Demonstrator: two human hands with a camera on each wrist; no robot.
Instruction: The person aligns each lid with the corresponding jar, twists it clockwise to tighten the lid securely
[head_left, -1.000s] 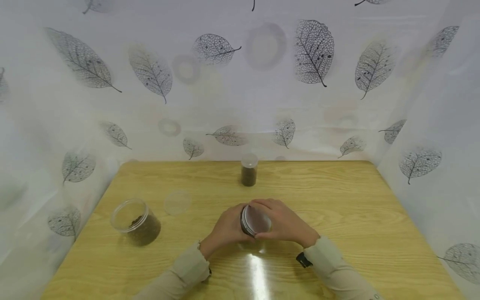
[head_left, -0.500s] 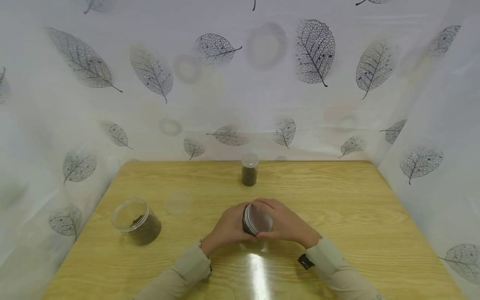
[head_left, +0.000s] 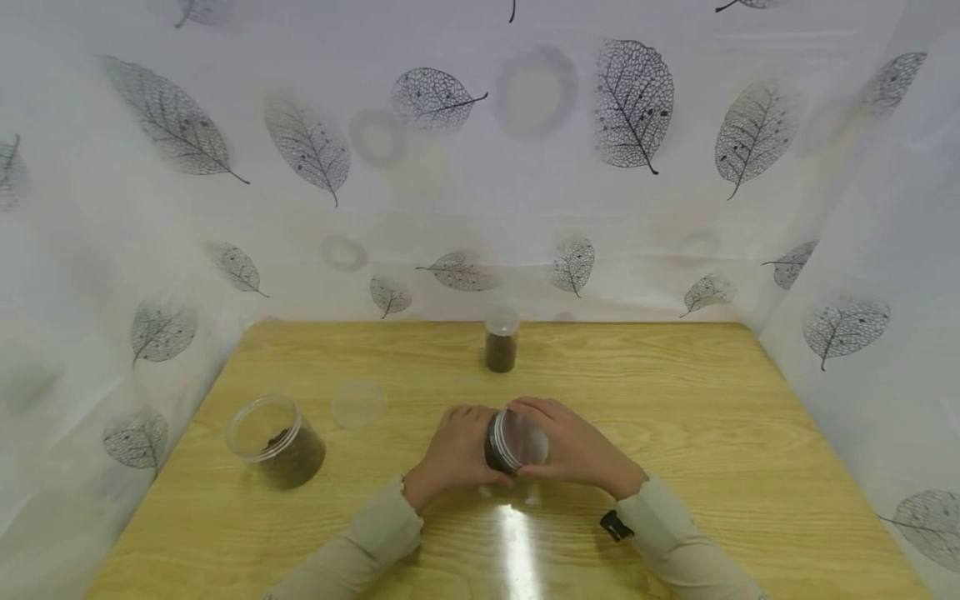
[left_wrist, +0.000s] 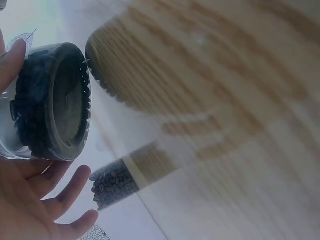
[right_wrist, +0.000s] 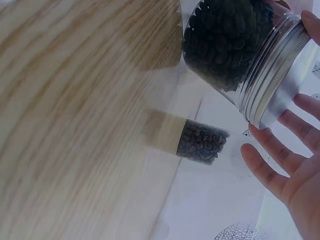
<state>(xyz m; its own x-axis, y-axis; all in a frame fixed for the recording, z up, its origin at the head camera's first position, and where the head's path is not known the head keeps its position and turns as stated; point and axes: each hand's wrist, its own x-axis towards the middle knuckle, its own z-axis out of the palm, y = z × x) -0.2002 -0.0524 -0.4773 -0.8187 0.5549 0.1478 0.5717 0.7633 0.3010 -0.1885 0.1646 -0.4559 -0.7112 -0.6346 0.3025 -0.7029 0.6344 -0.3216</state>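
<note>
A clear jar [head_left: 492,447] of dark coffee beans is held tilted over the table, its silver lid [head_left: 527,437] turned toward the right. My left hand [head_left: 456,450] grips the jar body; in the left wrist view the thumb lies along the side of the jar [left_wrist: 37,100], near its base, with some fingers spread off below it. Around the lid curl the thumb and fingers of my right hand [head_left: 581,450]. The right wrist view shows the lid [right_wrist: 285,75] seated on the threaded neck, with fingertips at its rim.
A smaller capped jar of beans [head_left: 501,352] stands near the table's back edge. On the left, a wide lidless jar [head_left: 296,458] is partly filled with beans, and a clear round disc [head_left: 358,406] lies beside it. Leaf-patterned sheeting [head_left: 465,192] surrounds the wooden table [head_left: 675,392].
My left fingers have shifted on the jar, their knuckles now showing at its far left side. The jar stays between both hands, while the whole head view drifts slightly.
</note>
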